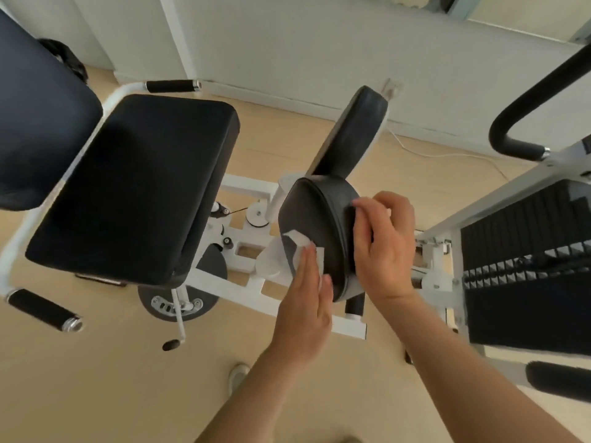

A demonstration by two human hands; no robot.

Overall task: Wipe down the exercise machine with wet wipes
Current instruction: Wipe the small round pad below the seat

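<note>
L hand [307, 298]: fingers straight and flat, pressing wet wipe [299, 247] onto lower face of near pad [315, 219]. R hand [387, 247]: fingers curled over pad's rim on the opp. side, gripping it. Pad's long axis runs up and away from L fingertips, so most of the face lies beyond the wipe. L hand is nearer. Next stroke prob. follows that axis, w/ R hand bracing.

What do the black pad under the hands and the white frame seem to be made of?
The pad looks like black vinyl or leather: soft sheen, stitched seam. The frame looks like white-painted metal: rigid square tubes, even coat.
</note>
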